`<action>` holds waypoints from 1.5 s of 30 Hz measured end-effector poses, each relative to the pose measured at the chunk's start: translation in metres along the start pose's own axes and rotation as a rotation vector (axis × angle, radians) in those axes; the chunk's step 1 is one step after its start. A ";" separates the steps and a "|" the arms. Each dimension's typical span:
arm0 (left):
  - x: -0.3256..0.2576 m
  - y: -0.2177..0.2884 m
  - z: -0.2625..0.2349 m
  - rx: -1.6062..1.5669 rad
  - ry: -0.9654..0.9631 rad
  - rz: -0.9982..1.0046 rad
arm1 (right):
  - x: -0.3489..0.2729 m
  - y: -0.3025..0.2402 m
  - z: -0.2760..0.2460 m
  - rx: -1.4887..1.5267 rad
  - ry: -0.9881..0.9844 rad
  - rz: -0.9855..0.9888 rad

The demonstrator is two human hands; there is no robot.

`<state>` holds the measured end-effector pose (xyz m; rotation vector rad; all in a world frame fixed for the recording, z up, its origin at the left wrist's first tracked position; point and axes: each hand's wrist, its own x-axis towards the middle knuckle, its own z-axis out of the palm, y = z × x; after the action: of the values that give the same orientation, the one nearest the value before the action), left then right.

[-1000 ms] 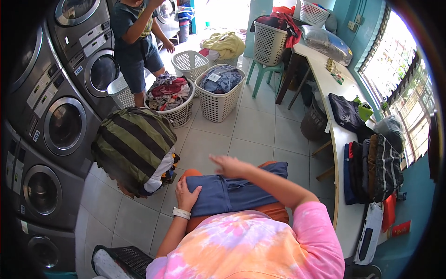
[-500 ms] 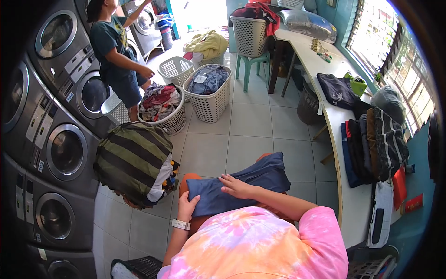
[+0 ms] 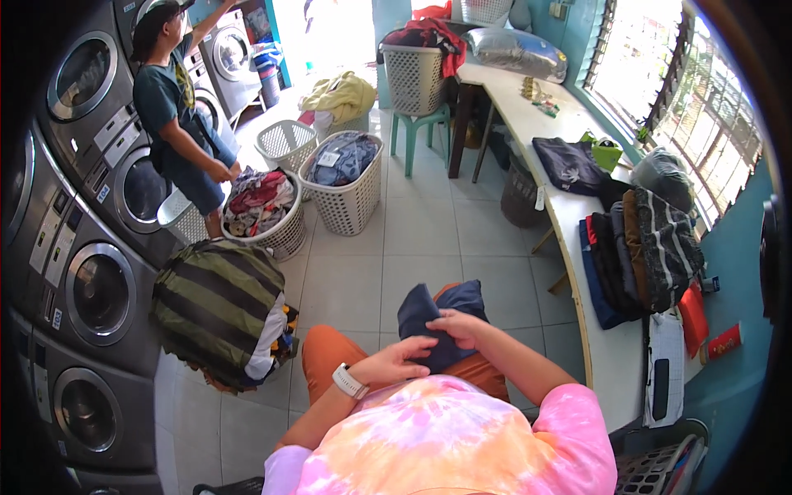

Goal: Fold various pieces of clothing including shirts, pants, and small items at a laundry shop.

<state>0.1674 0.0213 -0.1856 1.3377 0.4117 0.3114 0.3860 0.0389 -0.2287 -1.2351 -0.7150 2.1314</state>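
A dark blue garment [image 3: 419, 314], partly folded, lies across my lap on my orange-clad thighs. Its near-left part stands raised in a fold. My right hand [image 3: 459, 327] grips the cloth at that fold, thumb and fingers closed on it. Just to the left, my left hand [image 3: 399, 360], with a white watch on its wrist, rests against the garment's lower edge with fingers stretched out and slightly apart. I cannot make out the kind of garment.
A heaped pile under a green-and-black striped cloth [image 3: 216, 301] stands left. Beyond it are laundry baskets [image 3: 342, 198] and a person [image 3: 173, 115] beside stacked washing machines [image 3: 101, 280]. A long white table [image 3: 569, 223] at right bears folded clothes [image 3: 610, 264].
The garment's left part has been folded over to the right, making it shorter. My left hand moved right; my right hand went from lying flat to gripping the cloth. The view shifted slightly.
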 end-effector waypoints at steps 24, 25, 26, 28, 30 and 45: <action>-0.090 -0.097 -0.056 1.122 0.960 -0.575 | -0.028 -0.028 0.032 -0.339 0.023 0.094; -0.091 -0.100 -0.057 1.140 0.967 -0.557 | -0.033 -0.032 0.036 -0.370 0.041 0.077; -0.090 -0.100 -0.056 1.142 0.964 -0.559 | -0.037 -0.036 0.037 -0.401 0.062 0.059; -0.087 -0.099 -0.056 1.122 0.974 -0.550 | -0.040 -0.039 0.028 -0.409 0.038 -0.003; -0.086 -0.098 -0.056 1.118 0.975 -0.551 | -0.041 -0.044 0.019 -0.432 0.025 -0.108; -0.089 -0.101 -0.055 1.067 1.007 -0.524 | -0.042 -0.034 -0.047 -0.007 0.241 -0.244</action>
<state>0.0611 0.0083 -0.2840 1.9383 1.9399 0.3120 0.4518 0.0410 -0.2014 -1.3084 -0.7268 1.7502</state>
